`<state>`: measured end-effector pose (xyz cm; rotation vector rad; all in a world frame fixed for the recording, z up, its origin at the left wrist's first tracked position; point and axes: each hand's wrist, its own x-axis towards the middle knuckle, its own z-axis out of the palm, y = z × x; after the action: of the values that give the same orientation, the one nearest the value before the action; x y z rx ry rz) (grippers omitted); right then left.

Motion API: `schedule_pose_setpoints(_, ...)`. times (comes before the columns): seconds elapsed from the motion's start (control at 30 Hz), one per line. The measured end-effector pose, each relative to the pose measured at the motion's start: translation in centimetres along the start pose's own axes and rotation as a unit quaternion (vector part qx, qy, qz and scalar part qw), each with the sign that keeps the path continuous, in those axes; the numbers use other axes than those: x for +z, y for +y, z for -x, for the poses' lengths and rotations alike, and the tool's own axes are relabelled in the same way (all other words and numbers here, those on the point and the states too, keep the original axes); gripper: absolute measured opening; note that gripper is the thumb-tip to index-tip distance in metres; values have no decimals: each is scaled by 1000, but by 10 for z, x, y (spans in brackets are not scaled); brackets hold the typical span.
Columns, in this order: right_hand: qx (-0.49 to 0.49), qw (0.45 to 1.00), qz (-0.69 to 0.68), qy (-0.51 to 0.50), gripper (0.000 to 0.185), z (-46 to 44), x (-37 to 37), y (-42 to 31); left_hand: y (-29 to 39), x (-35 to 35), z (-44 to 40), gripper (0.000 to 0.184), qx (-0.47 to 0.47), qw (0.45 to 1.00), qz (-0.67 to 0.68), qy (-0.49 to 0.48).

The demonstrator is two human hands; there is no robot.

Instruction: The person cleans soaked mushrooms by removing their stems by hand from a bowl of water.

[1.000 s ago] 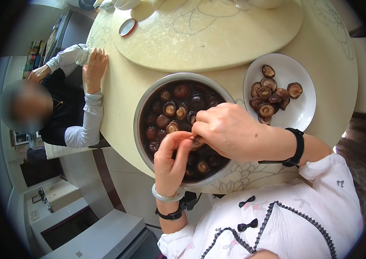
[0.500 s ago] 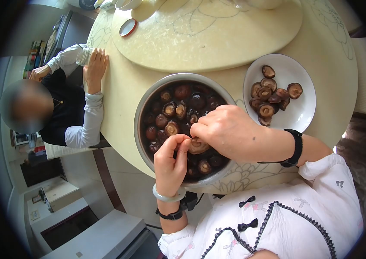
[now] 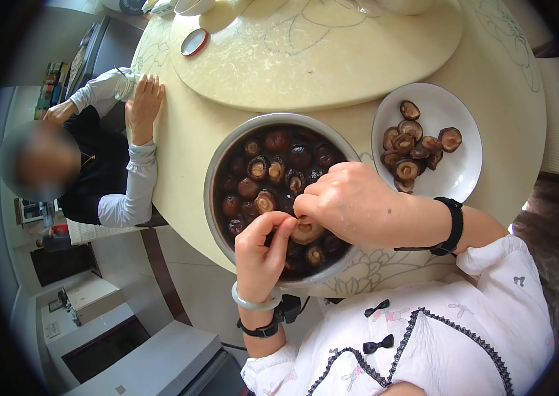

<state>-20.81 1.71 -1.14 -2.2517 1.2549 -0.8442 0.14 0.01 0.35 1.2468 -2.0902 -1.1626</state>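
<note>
Over a wide metal bowl [image 3: 217, 224] of dark liquid, both of my hands pinch one shiitake mushroom [image 3: 306, 232], pale underside showing. My left hand [image 3: 261, 254] is closed, thumb and forefinger together at the mushroom's left edge. From the right, my right hand [image 3: 349, 203] grips its upper side with curled fingers, which hide part of it. Several soaked mushrooms [image 3: 258, 168] float around them, some caps up and some stems up. Beside the bowl, a white plate [image 3: 461, 175] bears a pile of brown shiitake [image 3: 407, 169].
A raised round turntable [image 3: 319, 72] covers the far part of the table, with a red-rimmed jar lid [image 3: 194, 42] near its edge. Across on the left sits another person, a hand [image 3: 145, 109] resting on the table edge near a glass jar [image 3: 126, 86].
My hands and the pinched mushroom have shifted very slightly, and the floating mushrooms have drifted a little. My grip looks the same.
</note>
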Motion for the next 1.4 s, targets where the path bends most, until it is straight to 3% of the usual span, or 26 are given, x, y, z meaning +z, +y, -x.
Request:
schedule_pose_setpoints(0.1,-2,1000,19,7,9,0,2,0,-2,1,0,8,-40,999,-2,23)
schedule_pose_setpoints(0.17,-7,997,70,-16,8,0,-1,-1,3,4,-5,8,-17,996,-82,19)
schedule_pose_setpoints(0.27,-7,993,102,-54,7,1,0,-2,1,7,-7,11,31,995,-95,0)
schedule_pose_setpoints(0.33,5,997,74,-15,7,1,3,-2,0,7,-5,14,38,995,-95,0)
schedule_pose_setpoints(0.4,18,999,44,23,7,0,4,-2,8,3,-5,15,-38,999,18,3)
schedule_pose_setpoints(0.53,1,1000,2,14,9,-1,-1,1,4,-3,6,10,-100,993,52,38)
schedule_pose_setpoints(0.57,-7,1000,0,7,12,-1,-2,1,-3,-3,5,10,-63,989,129,33)
schedule_pose_setpoints(0.8,13,1000,17,3,14,-3,-5,-2,8,10,-4,9,-48,984,133,106)
schedule_pose_setpoints(0.87,21,1000,1,9,11,-3,-1,-2,1,4,-1,9,-22,999,34,5)
schedule_pose_setpoints(1.0,0,1000,16,14,10,-2,-2,1,0,-1,4,8,-58,997,-15,53)
schedule_pose_setpoints(1.03,-1,1000,20,0,9,-2,-2,1,-3,-1,3,9,-61,996,54,47)
schedule_pose_setpoints(1.23,29,998,47,-20,11,-4,1,-1,8,8,-3,18,-48,994,90,46)
schedule_pose_setpoints(1.27,34,998,48,-24,11,-3,2,-1,6,6,-3,24,-1,999,27,18)
schedule_pose_setpoints(1.4,26,996,71,-49,11,-3,3,-2,-14,3,1,22,10,999,-30,-2)
